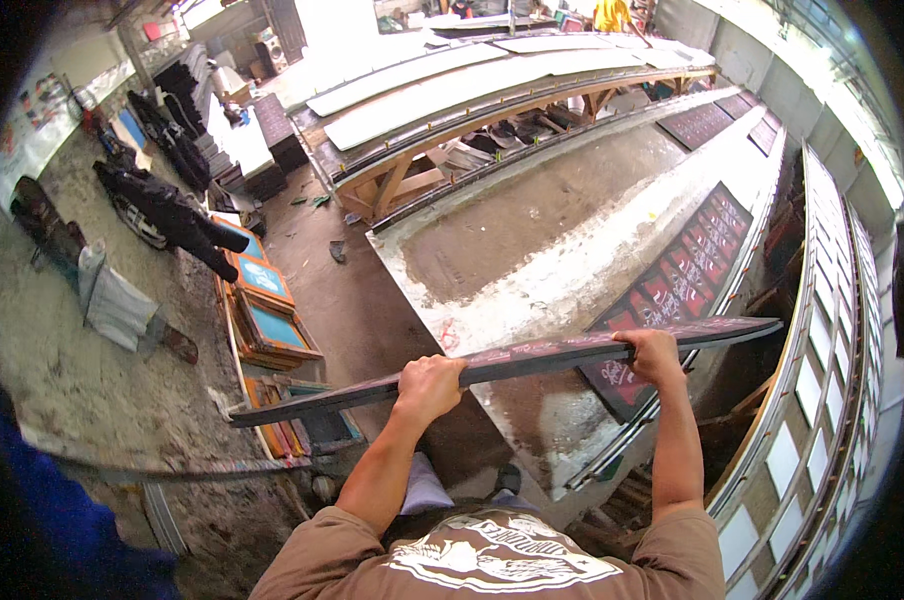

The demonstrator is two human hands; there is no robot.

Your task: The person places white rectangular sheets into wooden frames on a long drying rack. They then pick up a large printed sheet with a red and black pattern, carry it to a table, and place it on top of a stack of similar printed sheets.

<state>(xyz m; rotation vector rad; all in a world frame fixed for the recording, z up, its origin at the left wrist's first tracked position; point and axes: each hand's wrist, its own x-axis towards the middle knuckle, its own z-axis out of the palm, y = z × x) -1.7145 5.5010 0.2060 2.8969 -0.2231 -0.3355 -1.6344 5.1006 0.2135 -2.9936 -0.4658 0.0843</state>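
Note:
A long, thin dark board [542, 358] with reddish printing on its upper face is held up across my body, seen almost edge-on. My left hand [432, 388] is closed around its near edge left of the middle. Further right, my right hand [654, 358] grips the same edge. The board's left end reaches over the frames beside the wall, and its right end passes the table's side. Beyond it, a dark panel with red and white printed designs [677, 285] lies on the long, low, stained table [542, 290], partly hidden by the board.
Wooden frames with blue mesh [272, 295] lean at the left, below dark clothes [172, 210] on the wall. A second long table bears white sheets [412, 110]. Racks with white rectangles [797, 450] line the right. A person in yellow [612, 15] is far back.

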